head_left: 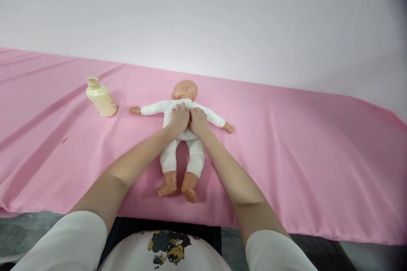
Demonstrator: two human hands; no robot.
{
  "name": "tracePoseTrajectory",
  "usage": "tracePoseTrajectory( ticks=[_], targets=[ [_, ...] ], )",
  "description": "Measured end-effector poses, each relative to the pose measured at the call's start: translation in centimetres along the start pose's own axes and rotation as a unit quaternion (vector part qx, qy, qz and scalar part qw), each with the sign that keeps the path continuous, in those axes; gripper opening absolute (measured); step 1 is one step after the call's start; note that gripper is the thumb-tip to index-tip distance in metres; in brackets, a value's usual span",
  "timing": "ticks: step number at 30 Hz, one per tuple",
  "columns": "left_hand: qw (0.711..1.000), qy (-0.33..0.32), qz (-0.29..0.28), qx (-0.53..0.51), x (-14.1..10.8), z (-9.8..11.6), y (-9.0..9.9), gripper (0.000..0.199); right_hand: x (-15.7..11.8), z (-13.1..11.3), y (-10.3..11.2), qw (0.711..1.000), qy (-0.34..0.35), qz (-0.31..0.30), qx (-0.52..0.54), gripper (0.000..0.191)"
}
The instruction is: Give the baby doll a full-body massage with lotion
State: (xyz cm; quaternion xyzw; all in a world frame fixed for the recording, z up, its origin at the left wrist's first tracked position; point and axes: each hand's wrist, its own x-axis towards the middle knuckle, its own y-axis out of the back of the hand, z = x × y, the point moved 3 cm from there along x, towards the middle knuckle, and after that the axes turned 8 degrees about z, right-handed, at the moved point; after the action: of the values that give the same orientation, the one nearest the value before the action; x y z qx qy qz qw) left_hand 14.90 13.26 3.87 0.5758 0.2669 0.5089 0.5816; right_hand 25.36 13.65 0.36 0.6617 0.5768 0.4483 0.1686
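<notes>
A baby doll (197, 159) with a white cloth body lies stretched out, its bald head away from me and its face turned to the left. Both its arms are spread to the sides. On the left half of its torso rests my left hand (179, 117), palm down with the fingers laid flat. My right hand (198, 120) lies flat on the other half, close beside the left one, thumbs near each other. Neither hand is gripping anything. What is under the palms is hidden.
A pale yellow pump bottle (102, 100) stands left of the doll. Creased pink cloth (305, 156) covers the table, and a small brownish strip (65, 140) lies on it at the left. Behind rises a white wall (203, 17).
</notes>
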Motion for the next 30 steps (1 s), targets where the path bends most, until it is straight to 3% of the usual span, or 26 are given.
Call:
tracePoseTrajectory(
  ticks=[5,17,22,30],
  targets=[
    [0.997,-0.036,0.007,0.067,0.4,-0.6,-0.4,0.034,0.2,-0.5,1.0,0.993,-0.034,0.009,-0.109,0.033],
    [1.0,-0.008,0.024,0.014,1.0,-1.6,-1.1,0.031,0.8,0.7,0.6,0.998,-0.004,0.035,-0.054,0.04],
    [1.0,-0.009,0.003,0.01,1.1,-1.8,-1.1,0.028,0.7,0.6,0.9,0.997,-0.058,0.016,-0.057,0.045],
    [0.998,0.008,-0.062,-0.01,0.8,-1.7,0.0,0.036,0.3,-0.8,2.6,0.992,-0.076,-0.042,-0.094,0.031]
  ],
)
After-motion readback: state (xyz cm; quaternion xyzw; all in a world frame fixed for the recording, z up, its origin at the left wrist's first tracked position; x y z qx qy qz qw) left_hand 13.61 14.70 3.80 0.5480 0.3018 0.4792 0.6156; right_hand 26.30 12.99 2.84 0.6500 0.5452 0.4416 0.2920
